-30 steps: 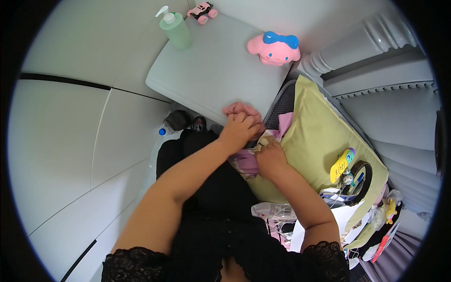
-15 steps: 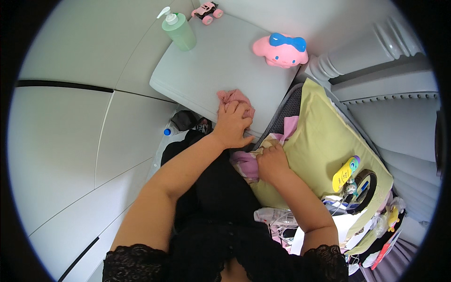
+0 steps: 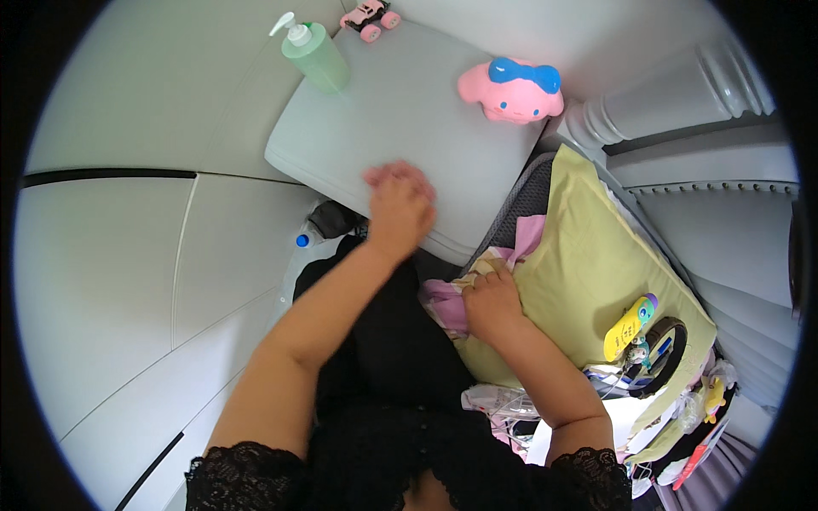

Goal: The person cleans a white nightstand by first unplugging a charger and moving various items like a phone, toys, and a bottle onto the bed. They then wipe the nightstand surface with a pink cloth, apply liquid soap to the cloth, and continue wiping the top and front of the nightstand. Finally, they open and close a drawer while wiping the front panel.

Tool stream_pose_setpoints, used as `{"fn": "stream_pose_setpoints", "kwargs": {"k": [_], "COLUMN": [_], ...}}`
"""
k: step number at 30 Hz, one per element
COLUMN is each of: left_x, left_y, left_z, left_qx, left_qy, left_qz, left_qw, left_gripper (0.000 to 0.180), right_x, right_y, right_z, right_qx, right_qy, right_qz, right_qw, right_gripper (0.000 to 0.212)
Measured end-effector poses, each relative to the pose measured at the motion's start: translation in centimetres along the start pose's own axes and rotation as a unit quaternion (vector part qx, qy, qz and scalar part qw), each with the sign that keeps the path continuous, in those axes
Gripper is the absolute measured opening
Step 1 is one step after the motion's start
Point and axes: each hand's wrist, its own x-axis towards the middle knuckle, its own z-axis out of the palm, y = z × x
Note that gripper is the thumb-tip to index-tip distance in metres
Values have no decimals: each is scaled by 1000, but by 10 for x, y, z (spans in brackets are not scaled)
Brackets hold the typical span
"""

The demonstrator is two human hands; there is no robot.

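Observation:
Blurred by motion, my left hand [image 3: 399, 213] is closed over a pink cloth [image 3: 399, 172]. It presses the cloth against the pale grey tabletop [image 3: 358, 128] near the front edge. My right hand [image 3: 492, 302] leans on the bed's edge, fingers curled into a patterned purple-and-yellow sheet [image 3: 446, 307], beside a yellow-green pillow [image 3: 571, 255]. At the table's back left stands a light green pump bottle [image 3: 319, 61]. A pink toy truck [image 3: 369, 19] is at the far edge. Toward the right corner lies a pink figure with a blue bow [image 3: 513, 92].
White cabinet doors [image 3: 102, 264] line the left side. A grey post [image 3: 656, 94] rises at the right. On the pillow lie a yellow tube [image 3: 629, 328] and a dark headband [image 3: 673, 353]. A blue-capped bottle [image 3: 308, 237] stands below the table.
My left hand has slid the pink cloth leftward across the tabletop. The right hand has stayed in place on the sheet. The view has shifted slightly.

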Motion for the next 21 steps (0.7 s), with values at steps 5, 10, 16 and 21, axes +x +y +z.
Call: {"fn": "stream_pose_setpoints", "kwargs": {"k": [5, 10, 16, 21], "left_x": [8, 8, 9, 10], "left_y": [-4, -5, 0, 4], "left_z": [-28, -26, -23, -27], "left_qx": [40, 58, 54, 53], "left_qy": [-51, -99, -81, -94], "left_qz": [-151, -193, -198, -199], "left_qw": [986, 975, 975, 974], "left_gripper": [34, 44, 45, 44], "right_x": [3, 3, 5, 5], "right_y": [-5, -4, -4, -4], "right_z": [-1, 1, -1, -3], "right_qx": [7, 0, -9, -6], "right_qy": [-1, 5, -8, -15], "right_qz": [13, 4, 14, 13], "right_qw": [1000, 1000, 1000, 1000], "right_gripper": [22, 23, 22, 22]}}
